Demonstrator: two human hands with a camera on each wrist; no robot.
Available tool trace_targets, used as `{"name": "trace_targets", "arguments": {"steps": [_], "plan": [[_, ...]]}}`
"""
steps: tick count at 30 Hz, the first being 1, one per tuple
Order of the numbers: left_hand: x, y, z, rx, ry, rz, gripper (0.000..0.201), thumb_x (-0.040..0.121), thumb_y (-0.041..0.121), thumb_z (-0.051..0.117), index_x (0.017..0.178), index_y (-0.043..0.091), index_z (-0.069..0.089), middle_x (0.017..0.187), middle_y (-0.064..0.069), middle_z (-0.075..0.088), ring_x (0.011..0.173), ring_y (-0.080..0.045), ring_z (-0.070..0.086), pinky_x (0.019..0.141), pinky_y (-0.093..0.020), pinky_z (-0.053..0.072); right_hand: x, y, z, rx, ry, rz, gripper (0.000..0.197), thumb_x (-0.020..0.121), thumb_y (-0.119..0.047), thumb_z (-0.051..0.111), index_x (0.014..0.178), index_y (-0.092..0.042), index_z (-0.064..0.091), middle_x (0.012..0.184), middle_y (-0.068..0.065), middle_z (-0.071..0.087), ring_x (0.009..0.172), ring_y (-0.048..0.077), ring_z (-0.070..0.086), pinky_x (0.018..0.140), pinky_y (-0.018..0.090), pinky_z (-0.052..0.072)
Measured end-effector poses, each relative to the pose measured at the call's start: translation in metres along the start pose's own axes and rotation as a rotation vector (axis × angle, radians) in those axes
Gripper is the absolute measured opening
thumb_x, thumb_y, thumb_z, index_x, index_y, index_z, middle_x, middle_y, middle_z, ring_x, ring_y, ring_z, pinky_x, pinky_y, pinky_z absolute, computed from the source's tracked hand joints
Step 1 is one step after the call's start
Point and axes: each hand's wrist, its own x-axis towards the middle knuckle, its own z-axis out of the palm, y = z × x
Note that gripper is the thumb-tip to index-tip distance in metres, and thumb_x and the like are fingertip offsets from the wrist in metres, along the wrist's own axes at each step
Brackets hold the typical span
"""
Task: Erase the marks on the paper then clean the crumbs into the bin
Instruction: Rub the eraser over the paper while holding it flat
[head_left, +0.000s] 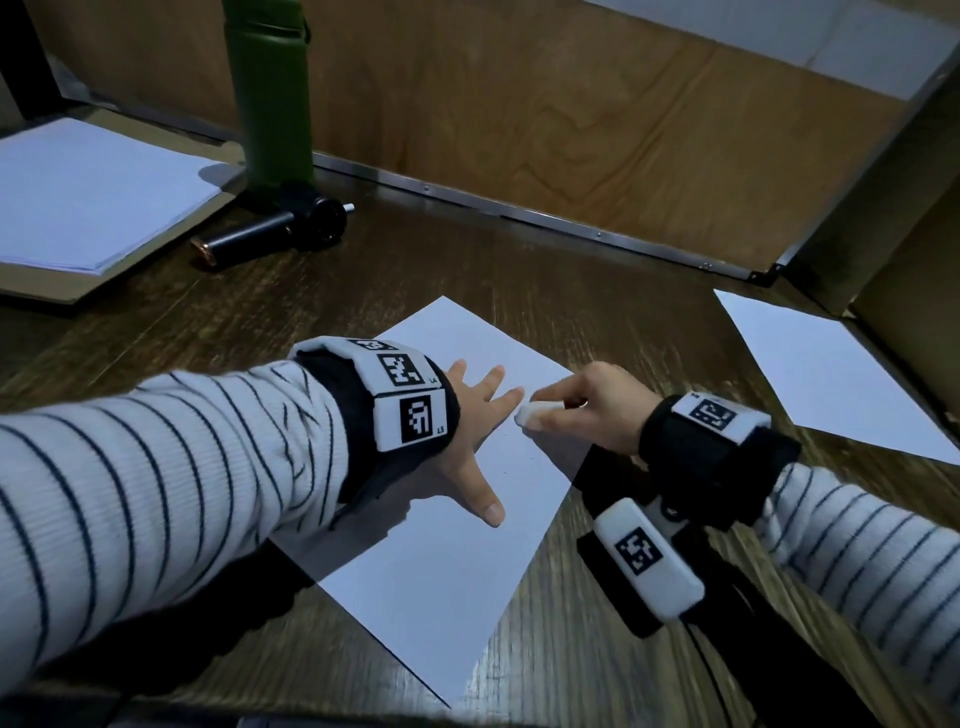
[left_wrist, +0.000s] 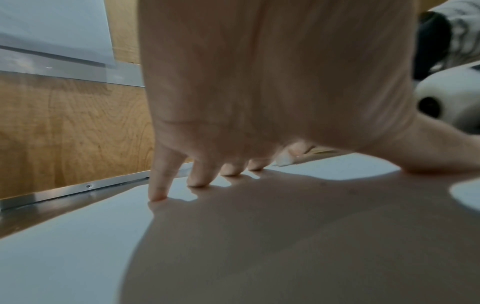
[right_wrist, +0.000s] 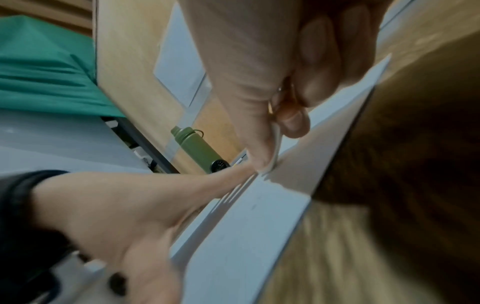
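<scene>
A white sheet of paper (head_left: 447, 571) lies at an angle on the dark wooden table (head_left: 597, 649). My left hand (head_left: 475, 415) lies flat on the sheet with fingers spread, its fingertips (left_wrist: 158, 195) pressing the paper (left_wrist: 64, 246) down. My right hand (head_left: 587, 402) pinches a white eraser (head_left: 532, 414) and holds its tip against the paper just right of the left fingers. In the right wrist view the eraser (right_wrist: 274, 156) shows between thumb and fingers, touching the sheet (right_wrist: 246, 236). A few tiny dark specks sit on the paper near the eraser.
A tall green bottle (head_left: 272, 98) stands at the back left beside a small black device (head_left: 291, 223). A paper stack on a board (head_left: 88, 192) lies far left, another loose sheet (head_left: 831, 379) at the right. Wooden panels (head_left: 571, 130) wall the back and right.
</scene>
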Motion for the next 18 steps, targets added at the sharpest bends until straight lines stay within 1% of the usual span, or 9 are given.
{"name": "trace_targets", "arguments": {"steps": [3,4,6,8,9,11,13,16,18], "plan": [[0.0,0.0,-0.001,0.004,-0.007,-0.005,0.13,0.059,0.078,0.061,0.146,0.029,-0.021,0.156,-0.001,-0.024,0.144,-0.036,-0.014,0.113,-0.058,0.005,-0.023,0.0,0.006,0.051,-0.073,-0.047,0.014,0.083,-0.033,0.064,0.085,-0.025,0.075,0.082,-0.008,0.074,0.071,0.0,0.058,0.068,0.011,0.043],[0.0,0.0,-0.001,0.004,-0.01,-0.007,0.13,0.059,0.078,0.061,0.146,0.029,-0.021,0.156,-0.001,-0.024,0.144,-0.036,-0.014,0.113,-0.058,0.006,-0.032,-0.001,0.008,0.057,-0.135,-0.052,0.012,0.082,-0.032,0.066,0.083,-0.024,0.075,0.079,-0.005,0.073,0.069,0.001,0.058,0.07,0.015,0.045],[0.0,0.0,-0.001,0.005,-0.01,-0.006,0.13,0.058,0.08,0.06,0.146,0.03,-0.022,0.156,0.0,-0.024,0.144,-0.036,-0.014,0.113,-0.058,0.005,-0.044,-0.001,0.01,0.055,-0.231,-0.043,0.011,0.079,-0.036,0.068,0.082,-0.027,0.074,0.083,0.0,0.073,0.075,0.014,0.063,0.078,0.026,0.05],[0.0,-0.001,-0.002,0.008,-0.015,-0.005,0.13,0.058,0.08,0.059,0.146,0.031,-0.022,0.156,0.0,-0.025,0.144,-0.035,-0.014,0.113,-0.058,0.004,-0.044,-0.001,0.009,0.081,-0.216,-0.021,0.015,0.077,-0.04,0.068,0.083,-0.027,0.075,0.086,0.003,0.074,0.081,0.017,0.065,0.082,0.029,0.052],[0.0,-0.001,-0.002,0.009,-0.017,-0.006,0.129,0.059,0.08,0.059,0.146,0.03,-0.023,0.156,0.0,-0.025,0.144,-0.036,-0.014,0.113,-0.058,0.004,-0.039,0.0,0.008,0.094,-0.157,-0.004,0.018,0.077,-0.039,0.068,0.083,-0.023,0.075,0.084,0.004,0.073,0.075,0.014,0.063,0.078,0.024,0.051],[0.0,0.0,-0.002,0.01,-0.015,-0.004,0.129,0.059,0.079,0.059,0.146,0.03,-0.023,0.156,-0.001,-0.025,0.144,-0.036,-0.014,0.113,-0.058,0.004,-0.031,-0.001,0.007,0.056,0.007,0.046,0.024,0.08,-0.037,0.066,0.082,-0.015,0.075,0.079,0.012,0.07,0.059,0.005,0.052,0.059,0.014,0.043],[-0.001,0.0,-0.002,0.013,-0.013,-0.005,0.129,0.059,0.08,0.059,0.146,0.03,-0.022,0.156,-0.001,-0.025,0.144,-0.036,-0.014,0.113,-0.058,0.005,-0.03,-0.004,0.011,-0.012,0.102,0.051,0.027,0.082,-0.034,0.063,0.081,-0.009,0.073,0.073,0.019,0.063,0.055,0.01,0.045,0.053,0.013,0.036],[-0.001,0.0,-0.002,0.009,-0.019,-0.01,0.129,0.059,0.08,0.059,0.145,0.03,-0.023,0.156,0.0,-0.025,0.144,-0.035,-0.014,0.113,-0.057,0.005,-0.049,-0.016,0.026,-0.089,0.051,-0.091,0.032,0.086,-0.031,0.059,0.072,-0.002,0.065,0.054,0.009,0.046,0.054,0.016,0.039,0.05,0.015,0.031],[-0.001,0.0,-0.002,0.007,-0.02,-0.012,0.129,0.058,0.081,0.058,0.145,0.031,-0.023,0.155,0.0,-0.026,0.144,-0.035,-0.015,0.113,-0.057,0.005,-0.057,-0.022,0.031,-0.089,-0.028,-0.169,0.031,0.086,-0.031,0.059,0.07,-0.004,0.065,0.057,0.011,0.054,0.054,0.016,0.041,0.052,0.015,0.032]]}}
